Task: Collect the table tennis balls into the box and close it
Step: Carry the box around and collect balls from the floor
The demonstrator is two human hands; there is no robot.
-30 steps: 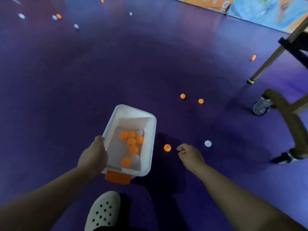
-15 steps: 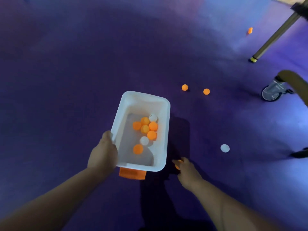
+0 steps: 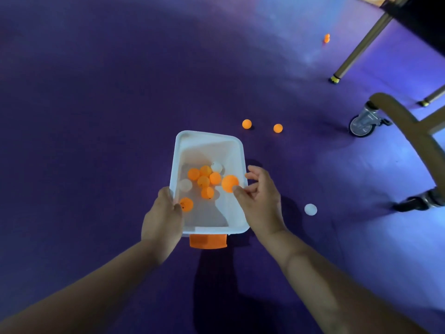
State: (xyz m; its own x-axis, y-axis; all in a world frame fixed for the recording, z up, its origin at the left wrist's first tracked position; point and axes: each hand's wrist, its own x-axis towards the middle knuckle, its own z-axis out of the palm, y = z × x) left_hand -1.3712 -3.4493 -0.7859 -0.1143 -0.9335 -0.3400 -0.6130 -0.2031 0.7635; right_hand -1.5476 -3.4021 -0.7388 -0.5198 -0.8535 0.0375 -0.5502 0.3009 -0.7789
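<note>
Head view, ball (image 3: 230, 183) at right grip (image 3: 261, 201), over box (image 3: 209, 136)

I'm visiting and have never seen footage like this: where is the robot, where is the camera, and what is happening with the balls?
No robot here: a person works with bare hands, filmed by a camera worn on their head, looking down. The left hand grips the rim of a white box holding orange and white table tennis balls. The right hand is over the box's right edge, fingers spread, an orange ball at its thumb tip, apparently dropping in. On the purple floor lie a white ball to the right, a loose orange ball beyond the box, a second loose orange ball beside it.
</note>
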